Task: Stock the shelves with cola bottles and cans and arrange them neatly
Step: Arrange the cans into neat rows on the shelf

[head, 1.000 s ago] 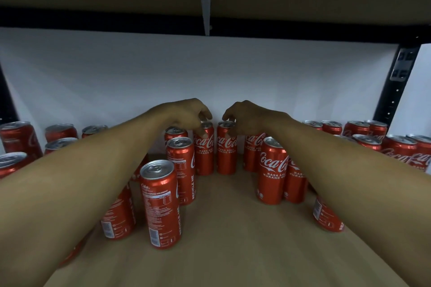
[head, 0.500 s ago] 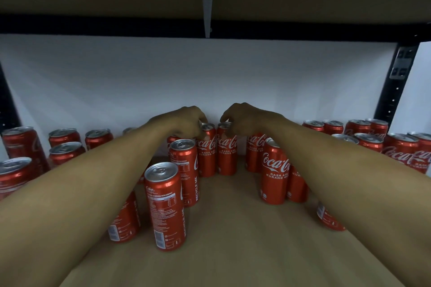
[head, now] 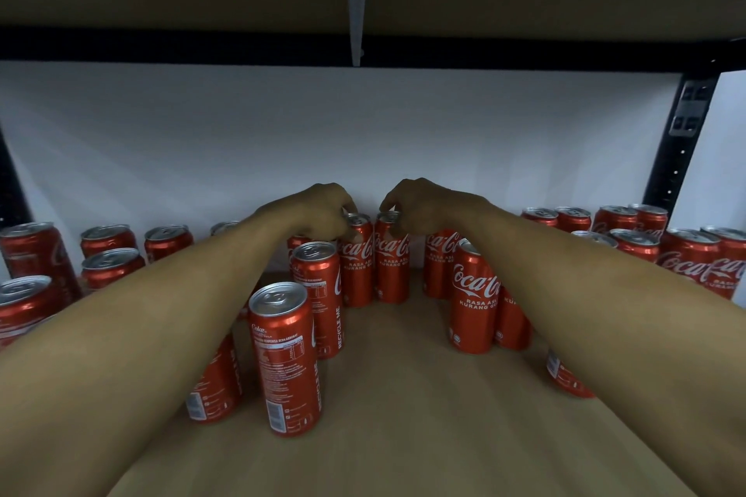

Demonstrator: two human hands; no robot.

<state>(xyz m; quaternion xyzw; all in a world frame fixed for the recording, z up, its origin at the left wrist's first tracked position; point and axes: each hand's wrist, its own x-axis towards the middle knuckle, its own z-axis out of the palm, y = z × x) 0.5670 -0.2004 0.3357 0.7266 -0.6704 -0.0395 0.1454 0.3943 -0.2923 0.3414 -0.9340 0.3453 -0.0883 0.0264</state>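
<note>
Almost nothing has shifted in the last second. The left hand (head: 319,210) and right hand (head: 428,206) keep curled fingertips pinched on the rims of the left can (head: 357,270) and right can (head: 392,270). The two stand upright and touching at the far centre of the shelf (head: 403,395). Each can sits directly under its own hand. Both are slim and red, with logos facing near.

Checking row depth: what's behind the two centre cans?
Only the white wall shows. The left hand on the left centre can and right hand on the right centre can cover the rest.
</note>
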